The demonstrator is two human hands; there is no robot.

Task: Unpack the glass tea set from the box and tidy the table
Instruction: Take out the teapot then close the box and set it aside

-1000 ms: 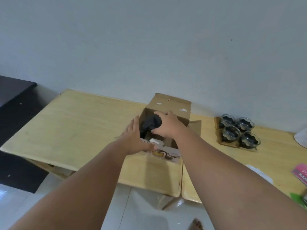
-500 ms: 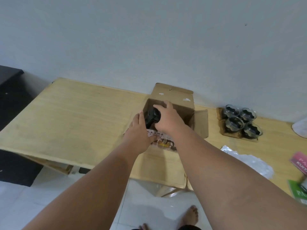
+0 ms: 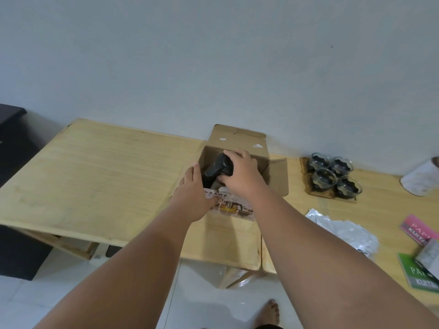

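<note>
An open cardboard box point(image 3: 275, 176) stands on the wooden table point(image 3: 99, 176), flaps up. My right hand point(image 3: 240, 172) grips the black top and handle of a teapot point(image 3: 215, 168) at the box's mouth; the pot's body is hidden inside. On the box's near left edge rests my left hand point(image 3: 193, 195), its thumb over the printed front flap point(image 3: 234, 206). Several small glass cups point(image 3: 332, 175) with black inserts sit in a cardboard holder to the right.
Crumpled clear plastic wrap point(image 3: 344, 230) lies right of the box. Pink point(image 3: 418, 229) and green point(image 3: 418, 274) booklets lie near the table's right edge, a white object point(image 3: 420, 179) behind them. Dark furniture point(image 3: 14, 148) stands at left. A bare foot point(image 3: 269, 312) is on the tiled floor.
The camera has tilted down slightly. My right hand has lifted the black teapot top a little higher in the box; my left hand stays on the box's edge.
</note>
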